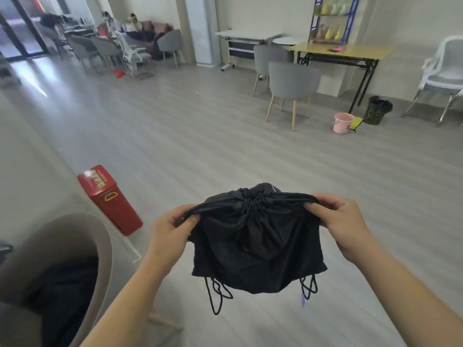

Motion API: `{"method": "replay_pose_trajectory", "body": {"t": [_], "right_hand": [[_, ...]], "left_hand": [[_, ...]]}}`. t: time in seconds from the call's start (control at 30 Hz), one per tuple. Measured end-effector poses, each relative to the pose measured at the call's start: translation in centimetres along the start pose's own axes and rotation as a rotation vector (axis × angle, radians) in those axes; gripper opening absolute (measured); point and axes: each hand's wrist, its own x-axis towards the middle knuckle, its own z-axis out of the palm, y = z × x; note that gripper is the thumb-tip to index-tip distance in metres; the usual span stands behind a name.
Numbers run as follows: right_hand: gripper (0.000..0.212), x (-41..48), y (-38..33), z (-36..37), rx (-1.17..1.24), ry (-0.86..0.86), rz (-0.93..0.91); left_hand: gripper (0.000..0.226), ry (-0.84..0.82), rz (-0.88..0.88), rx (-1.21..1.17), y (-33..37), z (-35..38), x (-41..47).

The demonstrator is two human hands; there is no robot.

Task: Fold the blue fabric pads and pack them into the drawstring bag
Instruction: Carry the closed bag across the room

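Note:
A black drawstring bag (258, 249) hangs in the air in front of me, its mouth gathered tight at the top centre. My left hand (172, 229) pinches the cord and fabric at the bag's upper left. My right hand (343, 221) pinches the cord at the upper right, and the two pull apart sideways. Black cord loops dangle under both lower corners. No blue fabric pad shows; a small blue scrap peeks below the right loops.
A beige chair (75, 246) with dark cloth on its seat stands at the lower left, beside a white table (30, 186). A red bin (110, 199) sits on the grey floor ahead left. Grey chairs (293, 83), a pink bucket (343, 122) and a yellow table (343, 52) stand farther off.

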Motion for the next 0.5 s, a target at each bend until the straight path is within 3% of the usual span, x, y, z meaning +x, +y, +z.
{"method": "replay_pose_trajectory", "body": {"t": [0.27,0.5], "right_hand": [[0.016,21.3,-1.6,11.5,0.014,-0.105,-0.01],[0.016,38.9,-2.5,21.5,-0.078,-0.161,0.013]], "left_hand": [[0.034,0.108,-0.022,-0.003,-1.6,-2.6,20.5],[0.031,0.081,-0.044,-0.064,-4.9,-6.8,42.0]]}}
